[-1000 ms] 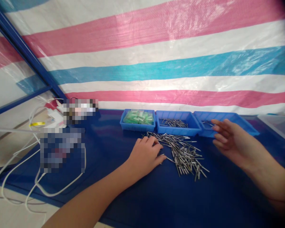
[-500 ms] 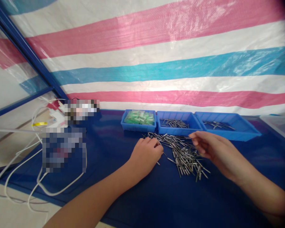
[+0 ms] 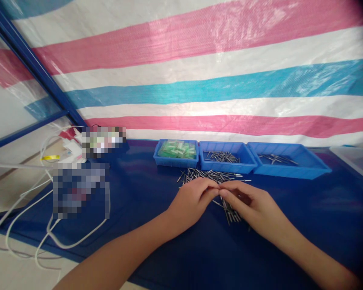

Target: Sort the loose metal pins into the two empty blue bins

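While both hands meet over the pile (image 3: 215, 175) of metal pins, the work appears to be a fine fingertip sorting or transfer of single pins; this is a judgement, since the contact point is largely hidden. The left hand (image 3: 195, 197) is narrow, thumb and forefinger drawn to a pinch, its other fingers curled beneath; the right hand (image 3: 254, 201) is likewise narrow, its fingertips touching or nearly touching those of the left. Whether either pinch closes fully, or on a pin, cannot be told. The pile lies on the counter (image 3: 184, 262), in front of the trays and partly covered by both hands; its pins point in mixed directions and overlap.

Behind it stand three blue trays in a row: the left tray (image 3: 175, 162) holds green packets; the middle tray (image 3: 226, 167) holds many pins; the right tray (image 3: 293, 171) holds fewer, lying loose on its floor.

For good practice, one pin should be gripped at a time, near its middle; the receiving fingers should be firm before the giving fingers let go; wrists are best kept low, clear of the pile. Crossed pins could drag out with the chosen one; a slight roll between the fingertips should free it.
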Demonstrator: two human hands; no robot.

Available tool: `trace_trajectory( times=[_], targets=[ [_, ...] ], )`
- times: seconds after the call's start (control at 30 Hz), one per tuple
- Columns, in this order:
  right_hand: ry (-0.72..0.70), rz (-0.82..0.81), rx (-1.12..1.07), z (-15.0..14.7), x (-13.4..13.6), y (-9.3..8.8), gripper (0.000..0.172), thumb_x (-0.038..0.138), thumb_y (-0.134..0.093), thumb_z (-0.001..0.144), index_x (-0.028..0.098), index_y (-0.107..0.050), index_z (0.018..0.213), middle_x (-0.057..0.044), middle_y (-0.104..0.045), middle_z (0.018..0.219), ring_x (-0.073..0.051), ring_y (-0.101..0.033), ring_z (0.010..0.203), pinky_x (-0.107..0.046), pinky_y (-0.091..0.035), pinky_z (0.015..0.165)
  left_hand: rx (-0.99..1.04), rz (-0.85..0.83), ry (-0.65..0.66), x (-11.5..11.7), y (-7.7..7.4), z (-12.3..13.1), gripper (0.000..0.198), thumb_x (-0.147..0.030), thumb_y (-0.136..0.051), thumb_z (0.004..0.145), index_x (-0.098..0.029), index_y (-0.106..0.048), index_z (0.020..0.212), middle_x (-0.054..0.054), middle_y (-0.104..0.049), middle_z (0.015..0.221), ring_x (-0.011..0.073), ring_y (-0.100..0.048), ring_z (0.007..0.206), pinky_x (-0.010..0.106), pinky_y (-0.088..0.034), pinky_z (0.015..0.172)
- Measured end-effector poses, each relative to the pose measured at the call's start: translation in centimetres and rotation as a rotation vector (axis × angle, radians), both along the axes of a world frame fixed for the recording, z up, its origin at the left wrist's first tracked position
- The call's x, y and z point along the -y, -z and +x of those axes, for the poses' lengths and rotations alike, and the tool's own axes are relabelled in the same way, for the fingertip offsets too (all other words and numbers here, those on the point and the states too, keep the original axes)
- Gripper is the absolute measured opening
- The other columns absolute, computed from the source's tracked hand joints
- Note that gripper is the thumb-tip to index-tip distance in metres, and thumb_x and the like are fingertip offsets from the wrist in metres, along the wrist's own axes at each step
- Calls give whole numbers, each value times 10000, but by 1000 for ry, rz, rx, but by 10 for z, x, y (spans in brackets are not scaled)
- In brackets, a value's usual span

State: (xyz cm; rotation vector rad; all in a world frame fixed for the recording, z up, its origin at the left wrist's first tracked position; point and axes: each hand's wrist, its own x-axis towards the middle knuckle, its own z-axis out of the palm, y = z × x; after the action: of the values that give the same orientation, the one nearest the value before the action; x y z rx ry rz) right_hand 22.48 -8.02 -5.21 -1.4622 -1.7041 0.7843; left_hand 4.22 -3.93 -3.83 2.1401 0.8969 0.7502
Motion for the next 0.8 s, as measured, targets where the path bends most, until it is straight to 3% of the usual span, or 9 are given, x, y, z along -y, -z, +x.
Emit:
trace_trajectory(
  times=[0.23, 0.57, 0.8],
  targets=[
    [-50, -62, -103, -2, 2, -7, 296, 457, -534, 869, 199, -678, 872, 0, -599, 632, -124, -517, 527, -234, -423, 474, 354, -421, -102, -4, 8, 2, 240, -360, -654, 807, -165, -569, 919, -15, -596, 772, 102, -549, 678, 208, -430, 644],
    [-120, 133, 194, -5, 8, -12, 251, 370, -469, 921, 226, -662, 849, -34, -673, 768, -164, -605, 650, -274, -460, 592, 218, -266, -182, 2, -2, 1, 279, -414, -698, 762, -160, -592, 719, -31, -582, 671, 91, -517, 602, 204, -397, 579],
    [-70, 57, 68, -8, 10, -9, 283, 390, -444, 936, 225, -672, 901, -34, -678, 783, -176, -611, 692, -278, -456, 594, 379, -374, -129, 1, 1, 2, 238, -380, -664, 795, -157, -590, 829, 2, -636, 737, 110, -583, 643, 218, -453, 616]
  ],
)
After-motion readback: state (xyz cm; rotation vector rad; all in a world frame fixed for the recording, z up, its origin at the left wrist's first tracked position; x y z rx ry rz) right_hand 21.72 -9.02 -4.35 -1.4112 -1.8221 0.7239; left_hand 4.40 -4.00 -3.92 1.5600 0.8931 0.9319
